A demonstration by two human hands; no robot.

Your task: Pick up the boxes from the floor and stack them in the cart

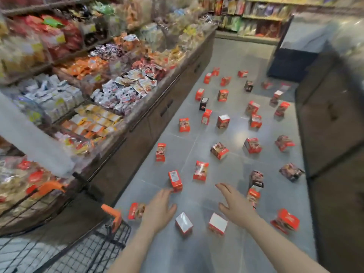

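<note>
Grey floor tiles (232,56) run down a shop aisle, with snack shelves (102,79) along one side and dark cabinets (331,119) along the other. Only the head view is given, and it is somewhat blurred.

Dozens of small boxes, mostly red, are scattered over the tiles, some upright, some tipped over. Both hands reach out over the near ones. The left hand (158,210) is empty, fingers spread and loosely bent; its fingertips are at the base of an upright red box (175,181), though I cannot tell whether they touch it. A tipped box (136,211) lies just outside that hand, beside the thumb-side edge. The right hand (235,203) is also empty, fingers apart and stretched forward over bare tile. Two boxes with white tops (184,223) (218,223) sit just behind the fingers, between the two wrists. A further red box (253,196) stands just beyond the right hand's outer edge.

The wire cart (94,251), with orange handle pieces, stands beside the left forearm; what it holds cannot be made out.

This looks like the reaching step of a pick. Next, the left fingers would need to close around the upright red box, lift it clear, and swing it left and back to the cart.
</note>
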